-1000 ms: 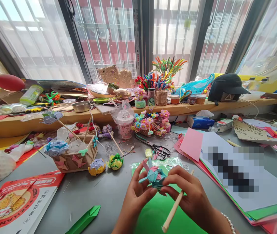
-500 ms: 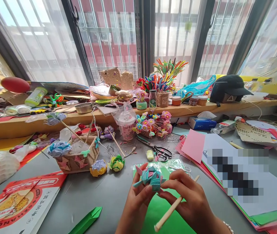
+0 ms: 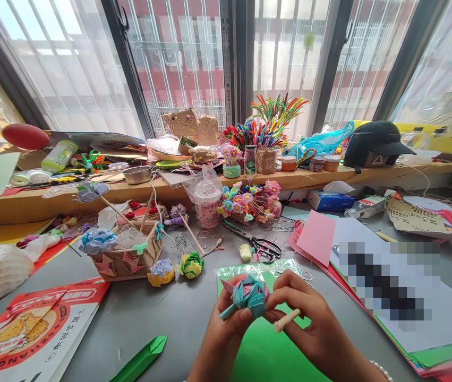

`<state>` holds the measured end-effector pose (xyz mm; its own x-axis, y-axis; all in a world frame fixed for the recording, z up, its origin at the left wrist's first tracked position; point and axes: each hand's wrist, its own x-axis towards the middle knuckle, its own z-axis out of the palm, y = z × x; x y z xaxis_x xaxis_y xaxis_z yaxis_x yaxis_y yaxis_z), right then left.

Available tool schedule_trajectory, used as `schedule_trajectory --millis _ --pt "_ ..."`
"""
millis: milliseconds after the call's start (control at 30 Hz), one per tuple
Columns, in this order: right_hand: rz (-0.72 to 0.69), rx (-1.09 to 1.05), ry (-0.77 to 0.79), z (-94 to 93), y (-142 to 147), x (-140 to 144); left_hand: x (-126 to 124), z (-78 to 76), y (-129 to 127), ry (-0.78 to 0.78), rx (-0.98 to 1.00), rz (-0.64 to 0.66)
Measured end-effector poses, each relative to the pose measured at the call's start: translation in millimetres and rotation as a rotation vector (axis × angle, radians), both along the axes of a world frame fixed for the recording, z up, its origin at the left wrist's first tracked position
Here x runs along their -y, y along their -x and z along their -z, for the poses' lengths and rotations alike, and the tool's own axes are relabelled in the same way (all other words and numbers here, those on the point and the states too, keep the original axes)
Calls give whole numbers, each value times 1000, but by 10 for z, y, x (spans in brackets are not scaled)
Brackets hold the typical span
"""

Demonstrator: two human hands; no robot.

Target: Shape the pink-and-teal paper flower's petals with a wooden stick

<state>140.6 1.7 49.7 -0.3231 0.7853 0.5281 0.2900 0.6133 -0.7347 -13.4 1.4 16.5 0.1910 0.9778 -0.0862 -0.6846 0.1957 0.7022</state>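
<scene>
A: Head view: where's the paper flower?

B: Low centre, held above the green sheet on the tabletop, between both hands.

A: Which hand is nearer it?

B: Both touch it. The left hand cups it from the left and below, grip pinching its left petals. The right hand pinches its right edge, with a stick tucked under the fingers.

A: The stick's axis?

B: Pointing near-left, almost end-on toward the camera, just right of the flower. Both wrists rise from the near edge.
</scene>
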Motion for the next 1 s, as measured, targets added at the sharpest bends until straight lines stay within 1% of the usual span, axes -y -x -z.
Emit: schedule_trajectory --millis 100,200,333,400,433,500,567,600,633,667,733,1000 --pt "-29 -17 43 -12 -8 -8 -5 -8 -11 -47 15 9" --pt "-22 -34 82 -4 -16 -30 -25 -1 -15 -69 -3 9" --pt "1 -52 172 -4 -50 -66 -82 21 7 -109 -78 -49" --pt "21 -51 189 -14 -74 -80 -112 19 38 -154 -150 -138" --pt "32 -48 188 -21 -85 -85 -120 11 57 -189 -197 -210" --pt "54 -37 178 -30 -104 -92 -111 -24 96 -281 -334 -398" --pt "68 -23 168 -29 -117 -95 -70 -71 121 -392 -567 -589" --pt "68 -15 167 -24 -120 -95 -44 -93 125 -450 -710 -656" --pt "64 -9 170 -18 -123 -94 -18 -111 123 -513 -831 -677" --pt "53 -3 175 -11 -125 -94 4 -122 117 -560 -903 -671" --pt "23 9 179 -2 -125 -94 26 -125 96 -612 -980 -643" --pt "-41 69 200 -30 -119 -108 -22 -93 100 -653 -1022 -595"
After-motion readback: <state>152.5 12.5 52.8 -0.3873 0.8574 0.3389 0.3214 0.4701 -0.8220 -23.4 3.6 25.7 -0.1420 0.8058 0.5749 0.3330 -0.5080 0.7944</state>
